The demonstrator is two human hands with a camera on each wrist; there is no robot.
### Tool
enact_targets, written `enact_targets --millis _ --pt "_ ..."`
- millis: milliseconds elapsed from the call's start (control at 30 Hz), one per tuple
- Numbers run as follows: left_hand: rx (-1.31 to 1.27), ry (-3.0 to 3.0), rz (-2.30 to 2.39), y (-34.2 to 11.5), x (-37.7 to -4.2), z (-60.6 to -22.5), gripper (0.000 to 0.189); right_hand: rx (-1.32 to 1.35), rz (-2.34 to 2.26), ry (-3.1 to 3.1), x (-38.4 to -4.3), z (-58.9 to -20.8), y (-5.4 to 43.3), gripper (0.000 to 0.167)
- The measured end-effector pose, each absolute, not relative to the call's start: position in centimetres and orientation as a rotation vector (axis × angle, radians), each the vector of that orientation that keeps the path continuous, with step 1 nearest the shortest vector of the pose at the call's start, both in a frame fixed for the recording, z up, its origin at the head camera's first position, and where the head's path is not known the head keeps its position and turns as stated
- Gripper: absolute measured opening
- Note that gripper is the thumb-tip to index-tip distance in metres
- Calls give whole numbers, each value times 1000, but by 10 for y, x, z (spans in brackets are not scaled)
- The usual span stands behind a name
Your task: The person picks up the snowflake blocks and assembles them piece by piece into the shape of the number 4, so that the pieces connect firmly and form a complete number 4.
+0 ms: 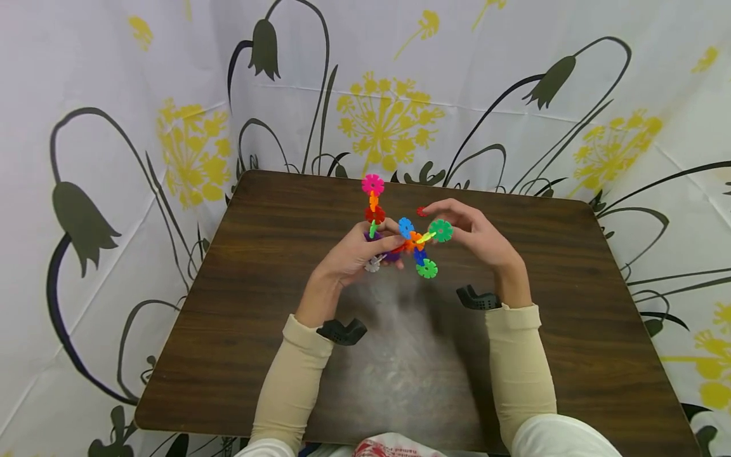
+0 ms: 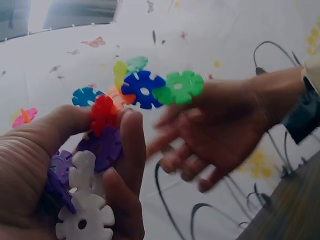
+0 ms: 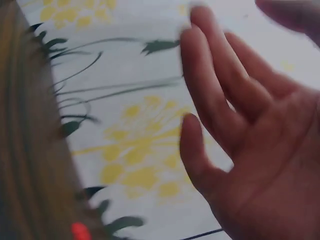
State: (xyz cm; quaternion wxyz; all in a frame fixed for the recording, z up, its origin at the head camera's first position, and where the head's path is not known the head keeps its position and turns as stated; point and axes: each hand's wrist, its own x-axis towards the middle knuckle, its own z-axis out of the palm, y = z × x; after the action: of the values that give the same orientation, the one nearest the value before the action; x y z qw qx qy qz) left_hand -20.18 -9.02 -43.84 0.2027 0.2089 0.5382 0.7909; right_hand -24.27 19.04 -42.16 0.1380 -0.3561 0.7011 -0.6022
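My left hand (image 1: 348,254) grips a many-branched assembly of notched plastic flower discs above the table. The left wrist view shows its purple disc (image 2: 107,149), white disc (image 2: 85,223) and red disc (image 2: 103,116) among the fingers. One branch carries a pink disc (image 1: 373,185); the other bears an orange disc (image 1: 415,241), a blue disc (image 1: 406,226) and a green disc (image 1: 440,230). My right hand (image 1: 482,238) hovers beside that green disc, fingers loosely bent, nothing visible between them. A small red piece (image 1: 421,211) appears near its fingertips; whether they touch is unclear.
The brown wooden table (image 1: 240,330) lies beneath both hands. Behind it hangs a white curtain (image 1: 485,51) with a flower print. Each wrist wears a black camera mount (image 1: 342,332). A red-and-white printed item (image 1: 394,445) shows at the front edge.
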Motion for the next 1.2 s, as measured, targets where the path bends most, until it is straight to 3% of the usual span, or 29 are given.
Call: enact_targets --millis 100,200,467,833,1200 --pt "572 1720 2174 -96 -202 -433 10 -840 -1838 2056 -259 -443 189 26" --pt "539 1858 2131 -101 -203 -428 12 -641 -1877 2094 -274 -464 183 22" --pt "470 1987 2052 -110 -210 -422 21 -266 -1732 2433 -317 -509 170 31" --pt "430 2092 1950 -113 -218 -414 28 -66 -1238 2764 -358 -547 158 58" --pt "493 2073 2004 -114 -222 -419 26 60 -1005 2862 -361 -548 148 60"
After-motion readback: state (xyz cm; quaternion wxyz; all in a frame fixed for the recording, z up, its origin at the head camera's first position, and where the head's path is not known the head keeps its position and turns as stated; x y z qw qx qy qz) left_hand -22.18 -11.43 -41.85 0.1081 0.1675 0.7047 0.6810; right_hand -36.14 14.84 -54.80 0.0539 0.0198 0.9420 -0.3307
